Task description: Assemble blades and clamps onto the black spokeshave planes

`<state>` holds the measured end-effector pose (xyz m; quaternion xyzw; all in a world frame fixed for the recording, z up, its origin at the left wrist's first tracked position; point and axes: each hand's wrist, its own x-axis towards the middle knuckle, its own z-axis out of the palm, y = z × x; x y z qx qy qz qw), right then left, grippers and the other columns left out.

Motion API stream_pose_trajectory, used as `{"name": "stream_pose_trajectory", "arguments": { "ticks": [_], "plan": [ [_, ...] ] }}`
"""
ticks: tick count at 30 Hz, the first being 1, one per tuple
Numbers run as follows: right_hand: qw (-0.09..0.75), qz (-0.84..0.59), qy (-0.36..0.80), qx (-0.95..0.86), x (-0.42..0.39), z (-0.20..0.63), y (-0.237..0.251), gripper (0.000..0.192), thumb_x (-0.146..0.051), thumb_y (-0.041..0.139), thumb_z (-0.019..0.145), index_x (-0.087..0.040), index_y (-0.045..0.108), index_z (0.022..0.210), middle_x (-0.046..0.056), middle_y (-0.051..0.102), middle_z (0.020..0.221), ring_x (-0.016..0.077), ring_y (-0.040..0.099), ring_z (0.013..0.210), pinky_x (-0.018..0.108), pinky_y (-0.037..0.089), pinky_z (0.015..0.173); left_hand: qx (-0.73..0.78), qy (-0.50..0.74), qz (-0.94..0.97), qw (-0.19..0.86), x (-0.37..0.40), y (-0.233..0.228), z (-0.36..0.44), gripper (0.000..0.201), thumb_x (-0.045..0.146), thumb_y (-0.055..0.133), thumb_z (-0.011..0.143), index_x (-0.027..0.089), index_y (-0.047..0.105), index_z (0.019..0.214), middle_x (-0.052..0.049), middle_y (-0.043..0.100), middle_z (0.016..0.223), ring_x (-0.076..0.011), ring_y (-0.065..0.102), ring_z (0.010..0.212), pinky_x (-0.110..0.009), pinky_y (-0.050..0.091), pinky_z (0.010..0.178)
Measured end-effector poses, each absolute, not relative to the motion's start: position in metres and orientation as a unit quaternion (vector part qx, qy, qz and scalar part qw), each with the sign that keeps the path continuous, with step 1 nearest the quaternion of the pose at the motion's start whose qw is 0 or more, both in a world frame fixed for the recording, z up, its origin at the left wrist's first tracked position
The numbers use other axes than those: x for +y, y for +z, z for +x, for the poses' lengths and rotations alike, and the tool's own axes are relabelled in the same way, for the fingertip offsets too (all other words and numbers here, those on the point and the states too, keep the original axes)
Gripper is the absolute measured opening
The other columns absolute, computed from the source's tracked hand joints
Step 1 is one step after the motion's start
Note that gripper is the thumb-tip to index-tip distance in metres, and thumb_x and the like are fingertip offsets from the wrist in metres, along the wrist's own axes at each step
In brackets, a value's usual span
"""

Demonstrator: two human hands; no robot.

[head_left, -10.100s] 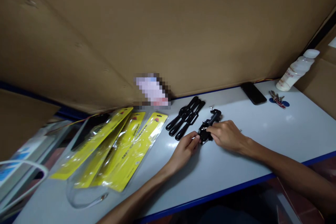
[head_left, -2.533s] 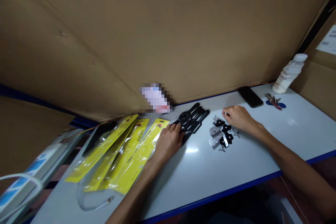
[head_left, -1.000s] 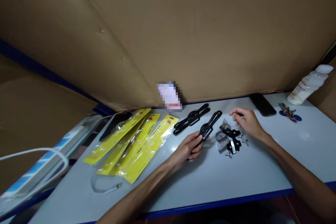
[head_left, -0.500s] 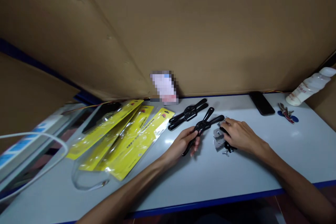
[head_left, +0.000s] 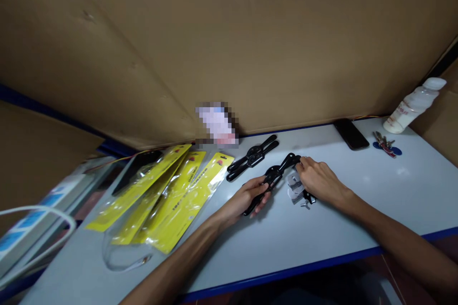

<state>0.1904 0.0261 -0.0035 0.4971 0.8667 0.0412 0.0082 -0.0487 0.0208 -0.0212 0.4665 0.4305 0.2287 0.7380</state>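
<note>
Black long-armed tool (head_left: 272, 175) gripped by left hand (head_left: 250, 196), right hand (head_left: 318, 180) fingers pinching its tip, glossy white table (head_left: 358, 209)

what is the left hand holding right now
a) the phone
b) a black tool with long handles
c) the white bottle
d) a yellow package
b, the left hand grips the black tool by its near handle, while the right hand touches its far end; the yellow packages, the phone and the white bottle lie apart from both hands on the table.
</note>
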Motion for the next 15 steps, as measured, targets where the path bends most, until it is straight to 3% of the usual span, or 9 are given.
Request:
{"name": "stream_pose_trajectory", "arguments": {
  "ticks": [9, 15],
  "plan": [
    [-0.027, 0.514, 0.032, 0.857, 0.032, 0.194, -0.009, 0.026, 0.000, 0.042, 0.091, -0.009, 0.062, 0.103, 0.016, 0.064, 0.104, 0.0255, 0.061, 0.090, 0.032, 0.044, 0.064, 0.432, 0.223, 0.460, 0.743, 0.021, -0.020, -0.050, 0.025, 0.041, 0.063, 0.089, 0.021, 0.050, 0.083, 0.007, 0.046, 0.063, -0.0048, 0.033, 0.039, -0.014, 0.029, 0.030],
    [-0.092, 0.523, 0.015, 0.847, 0.041, 0.209, -0.001, 0.023, -0.002, 0.047, 0.091, -0.014, 0.065, 0.099, 0.009, 0.068, 0.098, 0.0212, 0.062, 0.090, 0.030, 0.043, 0.068, 0.435, 0.200, 0.454, 0.752, 0.020, -0.017, -0.051, 0.029, 0.047, 0.059, 0.092, 0.021, 0.050, 0.083, 0.010, 0.038, 0.057, -0.0044, 0.024, 0.036, -0.014, 0.026, 0.029]
  ]
}}
